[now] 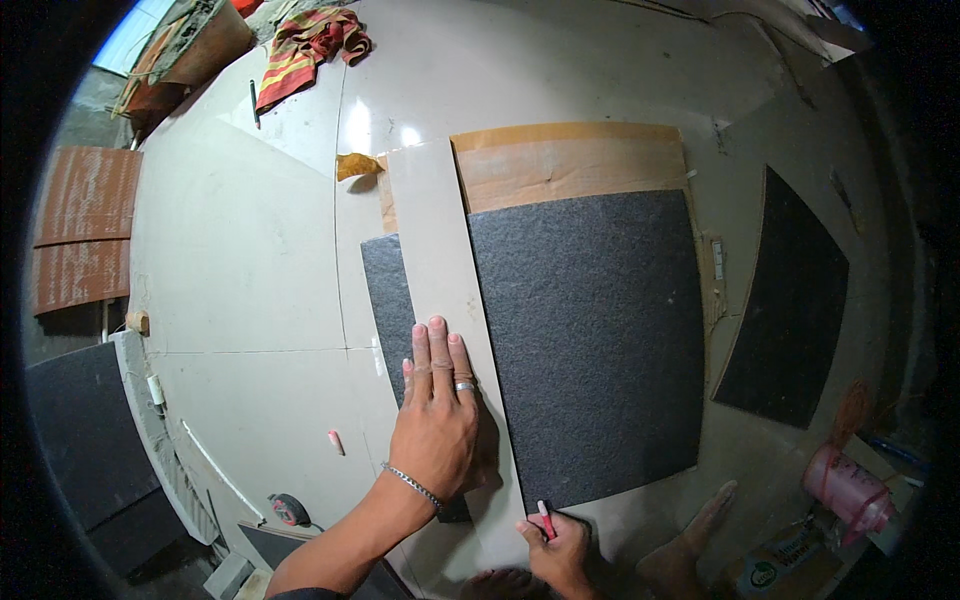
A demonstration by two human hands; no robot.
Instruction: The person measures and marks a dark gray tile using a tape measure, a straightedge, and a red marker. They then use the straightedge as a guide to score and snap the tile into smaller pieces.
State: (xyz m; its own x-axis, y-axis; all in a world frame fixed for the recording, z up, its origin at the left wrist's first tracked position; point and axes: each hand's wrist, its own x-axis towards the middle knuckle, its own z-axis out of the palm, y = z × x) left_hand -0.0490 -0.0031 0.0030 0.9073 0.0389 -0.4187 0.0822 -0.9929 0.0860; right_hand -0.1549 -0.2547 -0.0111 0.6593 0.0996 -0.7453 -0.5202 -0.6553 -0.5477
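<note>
My left hand lies flat on a long pale grey strip, fingers stretched along it. The strip runs lengthwise across a dark grey, rough-faced tile, covering part of it; a narrow dark piece shows on its left side. Beside the strip's near end, my right hand is closed round a short red marker with a pale tip pointing up, by the tile's near corner. Brown cardboard shows past the tile's far edge.
A curved-edged dark tile piece lies to the right, near a pink bottle. A tape measure and a small pink-red piece lie left. Farther off are a striped cloth and a bucket. My bare foot is close by.
</note>
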